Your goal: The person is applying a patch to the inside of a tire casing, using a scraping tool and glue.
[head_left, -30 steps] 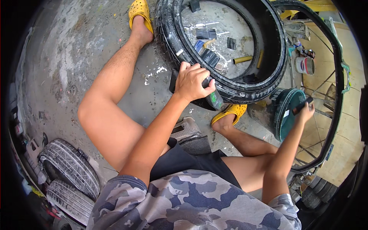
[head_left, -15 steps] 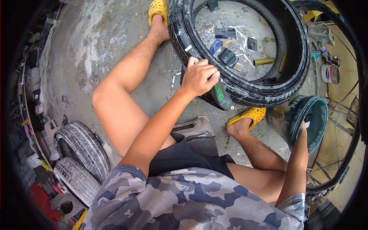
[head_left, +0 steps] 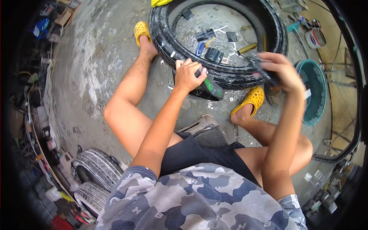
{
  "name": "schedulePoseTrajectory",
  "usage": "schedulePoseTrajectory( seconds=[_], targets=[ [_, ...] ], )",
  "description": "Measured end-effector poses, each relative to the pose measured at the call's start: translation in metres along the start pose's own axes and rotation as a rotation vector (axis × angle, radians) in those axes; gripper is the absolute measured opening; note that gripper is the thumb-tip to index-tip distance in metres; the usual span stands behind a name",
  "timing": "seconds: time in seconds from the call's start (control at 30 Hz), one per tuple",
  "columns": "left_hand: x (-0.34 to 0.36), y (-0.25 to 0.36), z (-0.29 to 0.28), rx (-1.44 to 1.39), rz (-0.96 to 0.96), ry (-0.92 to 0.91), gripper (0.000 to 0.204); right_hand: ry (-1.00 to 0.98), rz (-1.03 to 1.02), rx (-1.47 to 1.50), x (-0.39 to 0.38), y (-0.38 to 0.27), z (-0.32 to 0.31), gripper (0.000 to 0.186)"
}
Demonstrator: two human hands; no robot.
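My left hand (head_left: 188, 78) is closed on a black angular piece (head_left: 213, 91) with green marks on its side. The piece sits low beside the near wall of a large black tyre (head_left: 239, 79). My right hand (head_left: 283, 71) is raised at the tyre's right side, blurred by motion, gripping a dark wet piece (head_left: 257, 66) whose kind I cannot make out. To the right of that hand stands a green bucket (head_left: 316, 92), its side partly hidden by my forearm.
Inside the tyre ring lie black rubber pieces (head_left: 214, 55), white strips and a brownish tube (head_left: 247, 48). A small white pail (head_left: 315, 38) and a teal-handled tool (head_left: 294, 28) lie beyond the bucket. Two dusty tyres (head_left: 96, 168) rest at the lower left. My yellow clogs (head_left: 251, 100) flank the tyre.
My right hand has come up out of the bucket and across to the tyre, bringing the dark wet piece. My left hand keeps its hold on the black piece. The view has shifted.
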State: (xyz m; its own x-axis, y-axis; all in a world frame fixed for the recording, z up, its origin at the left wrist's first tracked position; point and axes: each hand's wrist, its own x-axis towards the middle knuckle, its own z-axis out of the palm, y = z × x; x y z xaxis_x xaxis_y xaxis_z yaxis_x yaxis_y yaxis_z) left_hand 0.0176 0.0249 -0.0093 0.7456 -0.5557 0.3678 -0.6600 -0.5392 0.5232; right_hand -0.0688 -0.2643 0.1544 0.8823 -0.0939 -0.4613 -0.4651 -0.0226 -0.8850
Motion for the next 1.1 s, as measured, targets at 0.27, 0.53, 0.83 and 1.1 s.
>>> schedulePoseTrajectory(
  seconds=[0.27,0.53,0.83,1.1],
  targets=[
    [0.001,0.001,-0.006,0.07,0.027,-0.182,0.038,0.168,0.113,-0.953,-0.009,0.021,0.145,0.03],
    [0.002,0.016,-0.026,0.121,0.006,-0.395,0.066,0.404,0.154,-0.718,-0.034,0.055,0.119,0.032],
    [-0.003,0.019,-0.006,0.074,-0.138,-0.293,0.042,0.439,-0.041,-0.598,-0.055,0.024,0.119,0.034],
    [-0.002,0.008,-0.012,0.067,-0.112,-0.296,0.032,0.315,-0.39,-0.864,-0.033,-0.07,0.079,0.032]
  ],
)
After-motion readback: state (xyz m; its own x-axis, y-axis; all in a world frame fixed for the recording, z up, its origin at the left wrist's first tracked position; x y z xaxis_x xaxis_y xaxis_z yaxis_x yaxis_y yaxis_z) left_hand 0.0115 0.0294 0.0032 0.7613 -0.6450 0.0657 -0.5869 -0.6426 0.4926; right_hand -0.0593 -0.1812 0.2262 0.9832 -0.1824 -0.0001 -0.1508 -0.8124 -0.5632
